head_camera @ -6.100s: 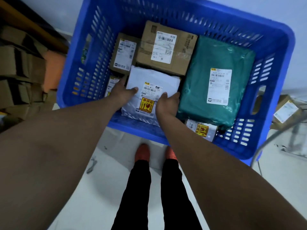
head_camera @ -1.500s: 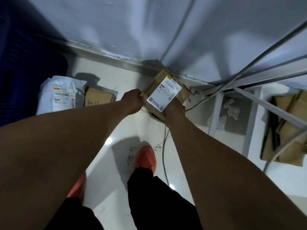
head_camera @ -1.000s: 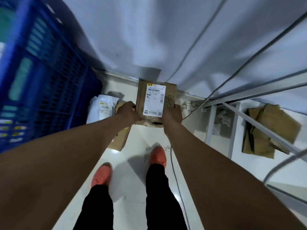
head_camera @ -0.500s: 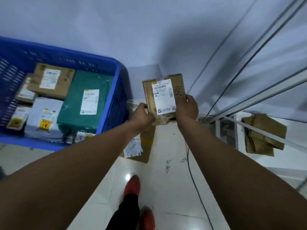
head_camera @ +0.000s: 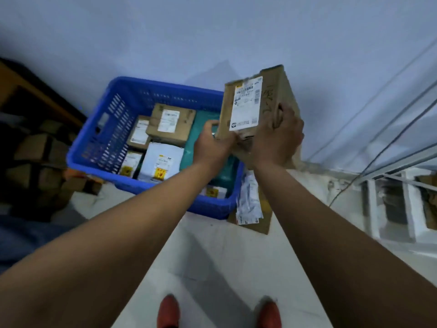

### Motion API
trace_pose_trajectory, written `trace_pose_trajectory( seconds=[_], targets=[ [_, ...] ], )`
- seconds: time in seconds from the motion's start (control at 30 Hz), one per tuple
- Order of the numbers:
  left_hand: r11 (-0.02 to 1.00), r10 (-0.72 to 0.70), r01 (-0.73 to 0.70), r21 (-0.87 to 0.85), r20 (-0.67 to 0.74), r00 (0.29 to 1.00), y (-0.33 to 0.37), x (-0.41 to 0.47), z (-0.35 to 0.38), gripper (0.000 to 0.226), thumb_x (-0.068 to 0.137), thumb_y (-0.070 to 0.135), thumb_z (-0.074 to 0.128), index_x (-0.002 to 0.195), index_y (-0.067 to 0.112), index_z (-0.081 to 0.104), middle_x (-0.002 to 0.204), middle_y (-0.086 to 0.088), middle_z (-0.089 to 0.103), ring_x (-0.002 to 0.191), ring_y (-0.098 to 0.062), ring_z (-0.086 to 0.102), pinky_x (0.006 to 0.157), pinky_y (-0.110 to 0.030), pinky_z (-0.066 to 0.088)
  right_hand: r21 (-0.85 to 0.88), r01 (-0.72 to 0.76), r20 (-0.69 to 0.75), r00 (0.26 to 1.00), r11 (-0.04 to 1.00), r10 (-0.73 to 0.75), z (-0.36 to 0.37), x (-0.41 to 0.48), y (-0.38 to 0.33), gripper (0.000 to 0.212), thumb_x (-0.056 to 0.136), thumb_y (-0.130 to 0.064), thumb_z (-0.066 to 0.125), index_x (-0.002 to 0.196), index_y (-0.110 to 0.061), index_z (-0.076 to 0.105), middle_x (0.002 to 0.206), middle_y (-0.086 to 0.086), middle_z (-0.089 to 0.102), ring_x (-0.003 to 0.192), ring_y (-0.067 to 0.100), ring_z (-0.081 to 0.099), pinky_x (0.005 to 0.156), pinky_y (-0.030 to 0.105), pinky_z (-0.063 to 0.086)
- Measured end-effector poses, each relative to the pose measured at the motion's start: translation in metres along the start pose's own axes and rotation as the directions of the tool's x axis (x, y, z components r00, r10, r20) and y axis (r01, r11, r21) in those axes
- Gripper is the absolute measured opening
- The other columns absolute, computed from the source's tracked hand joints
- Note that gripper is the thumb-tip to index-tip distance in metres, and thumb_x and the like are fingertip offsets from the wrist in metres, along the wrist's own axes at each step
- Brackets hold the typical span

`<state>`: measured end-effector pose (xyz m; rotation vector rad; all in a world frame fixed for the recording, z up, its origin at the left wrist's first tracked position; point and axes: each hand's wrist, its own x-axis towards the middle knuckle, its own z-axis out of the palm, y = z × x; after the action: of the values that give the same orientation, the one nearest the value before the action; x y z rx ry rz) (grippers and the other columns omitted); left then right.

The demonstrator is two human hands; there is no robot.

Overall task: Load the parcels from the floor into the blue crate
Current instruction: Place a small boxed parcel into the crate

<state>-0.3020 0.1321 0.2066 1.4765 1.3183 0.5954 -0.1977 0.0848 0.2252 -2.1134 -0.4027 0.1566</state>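
Note:
A brown cardboard parcel [head_camera: 272, 95] with a white shipping label is held up in the air over the right end of the blue crate [head_camera: 94, 140]. My left hand [head_camera: 212, 144] grips its lower left corner and my right hand [head_camera: 277, 138] clasps its right side. Inside the crate lie several parcels: two brown boxes [head_camera: 171, 121], a white bag [head_camera: 163, 162] with a yellow sticker, and a green bag [head_camera: 196, 143] partly hidden by my left hand. On the floor right of the crate sit a white bag [head_camera: 248, 202] and a brown box [head_camera: 263, 218].
A pale wall stands behind the crate. Stacked cardboard [head_camera: 35, 159] fills the dark left side. A white metal rack [head_camera: 402, 195] and a loose cable [head_camera: 343, 190] are at the right. My red shoes [head_camera: 169, 311] stand on the white floor.
Both hands picked the brown parcel off the floor by the wall, lifted it and carried it left, so it now hangs over the crate's right end. The view swung left onto the crate.

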Motion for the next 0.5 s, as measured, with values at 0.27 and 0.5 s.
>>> trace_pose_trajectory(
  seconds=[0.27,0.5],
  targets=[
    [0.78,-0.291,0.345,-0.523,0.184,0.939,-0.045,0.053,-0.134,0.042,0.096,0.03,0.054,0.13,0.007,0.057,0.116,-0.017,0.067,0.099,-0.027,0.064,0.083,-0.038,0.056,-0.325,0.432,0.417,0.864,0.841,-0.283,0.127,-0.1,-0.107,0.033,0.091,-0.029,0.049,0.117,-0.023,0.067,0.117,0.004,0.065,0.114,0.029,0.058,0.09,0.04,0.041],
    [0.812,-0.52,0.572,-0.112,0.307,0.797,-0.099,0.107,-0.134,0.069,0.09,0.059,0.064,0.141,0.016,0.05,0.14,-0.007,0.054,0.119,-0.029,0.053,0.102,-0.047,0.051,-0.562,-0.144,0.177,0.941,0.814,0.289,0.117,-0.011,-0.014,0.051,0.09,-0.042,0.043,0.138,-0.024,0.046,0.14,0.016,0.048,0.134,0.038,0.038,0.108,0.053,0.029]
  ],
)
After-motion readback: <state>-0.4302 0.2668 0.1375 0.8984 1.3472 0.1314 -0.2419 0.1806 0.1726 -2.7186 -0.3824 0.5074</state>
